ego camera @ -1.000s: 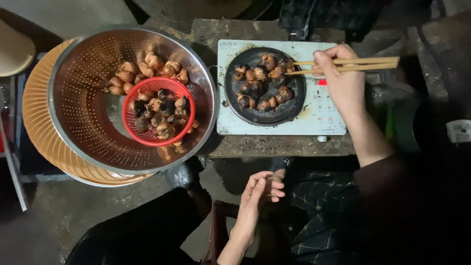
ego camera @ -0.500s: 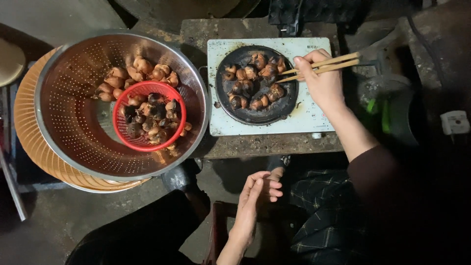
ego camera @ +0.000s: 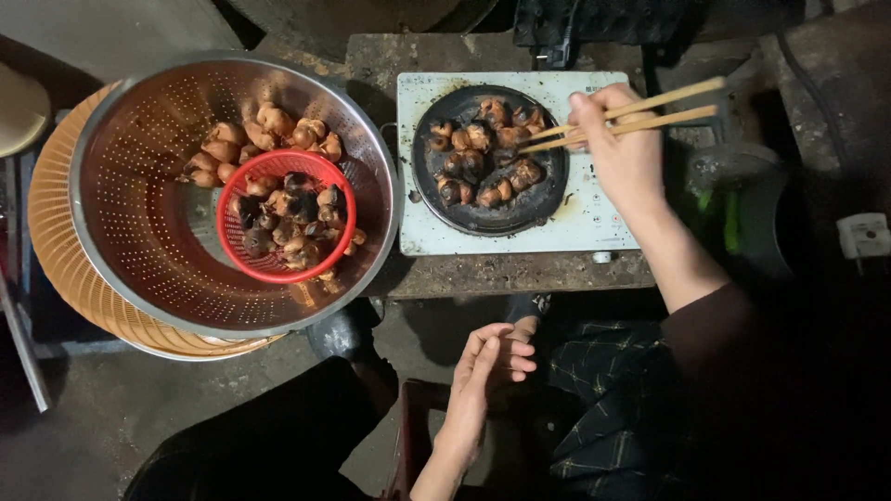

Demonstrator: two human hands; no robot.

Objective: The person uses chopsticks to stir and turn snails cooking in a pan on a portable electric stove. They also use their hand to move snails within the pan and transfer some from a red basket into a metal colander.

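Note:
My right hand (ego camera: 622, 148) grips a pair of wooden chopsticks (ego camera: 650, 113), whose tips reach down among the brown roasted pieces (ego camera: 483, 153) on a round dark griddle pan (ego camera: 489, 215). The pan sits on a white electric hotplate (ego camera: 594, 218). My left hand (ego camera: 487, 371) rests low by my knee, fingers loosely apart, holding nothing. To the left stands a perforated metal colander (ego camera: 148, 213) with more brown pieces (ego camera: 264, 130) and a small red basket (ego camera: 278, 269) full of them.
An orange woven basket (ego camera: 56, 241) lies under the colander. The hotplate stands on a rough dark stone slab (ego camera: 501, 274). A white power plug (ego camera: 863, 237) lies at the right edge. My dark trouser legs fill the bottom of the view.
My right hand has brought the chopstick tips down onto the pieces in the pan. The view has shifted a little. My left hand stays in place.

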